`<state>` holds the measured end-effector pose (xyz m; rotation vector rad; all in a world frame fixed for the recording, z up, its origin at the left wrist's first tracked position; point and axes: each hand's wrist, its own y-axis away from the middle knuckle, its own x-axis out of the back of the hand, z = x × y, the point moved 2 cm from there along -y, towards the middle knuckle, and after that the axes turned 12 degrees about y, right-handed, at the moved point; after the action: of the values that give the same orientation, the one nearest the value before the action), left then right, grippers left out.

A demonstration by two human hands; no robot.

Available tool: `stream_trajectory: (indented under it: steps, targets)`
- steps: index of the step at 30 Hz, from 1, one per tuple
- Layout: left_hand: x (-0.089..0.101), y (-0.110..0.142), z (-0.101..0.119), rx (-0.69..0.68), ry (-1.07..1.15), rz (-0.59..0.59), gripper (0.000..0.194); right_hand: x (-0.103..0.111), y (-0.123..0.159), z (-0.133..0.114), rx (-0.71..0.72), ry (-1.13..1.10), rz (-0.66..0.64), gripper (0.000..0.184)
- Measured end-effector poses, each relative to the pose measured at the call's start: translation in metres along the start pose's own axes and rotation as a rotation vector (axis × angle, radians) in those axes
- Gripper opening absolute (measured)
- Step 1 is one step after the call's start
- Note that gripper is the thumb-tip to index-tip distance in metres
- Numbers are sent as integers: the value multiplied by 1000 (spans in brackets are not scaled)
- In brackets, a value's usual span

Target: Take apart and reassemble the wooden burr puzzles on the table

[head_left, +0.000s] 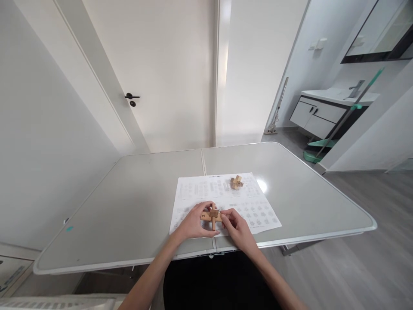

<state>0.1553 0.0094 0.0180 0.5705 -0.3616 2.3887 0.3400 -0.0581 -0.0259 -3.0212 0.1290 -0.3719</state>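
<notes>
A wooden interlocking puzzle (213, 213) of crossed light and darker pieces is held between both hands, low over a printed sheet (271, 217). The number 2 shows on its left-hand piece. My left hand (193, 222) curls around its left side, with fingertips at the top and thumb at the bottom of the upright rod. My right hand (238, 228) pinches the right end between thumb and fingers. A second wooden puzzle (236, 182), a knot of short blocks, sits on the sheet's upper right part.
The sheet, printed with small diagrams, lies on a grey folding table (129, 206) with a centre seam. A door (174, 77) stands beyond the table. At right are a sink cabinet (319, 113), a mop (279, 107) and a green dustpan (312, 156).
</notes>
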Motion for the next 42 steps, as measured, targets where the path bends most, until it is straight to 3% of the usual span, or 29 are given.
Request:
stream_trajectory:
  steps: [13,26,33,37,42]
  targets:
    - [-1,-1,-7,-32,-52,-4,87,1,1,-1,-17,32,-7,48]
    - [-1,0,-9,-72,-33,41,93,3,-3,-6,-21,-101,-63,35]
    - [1,3,-9,-75,220,23,114,10,2,-30,111,162,48,29]
    - [3,3,-6,-85,335,-10,90,15,4,-34,211,324,99,25]
    - [3,3,3,-45,288,-24,67,11,8,-23,263,343,122,28]
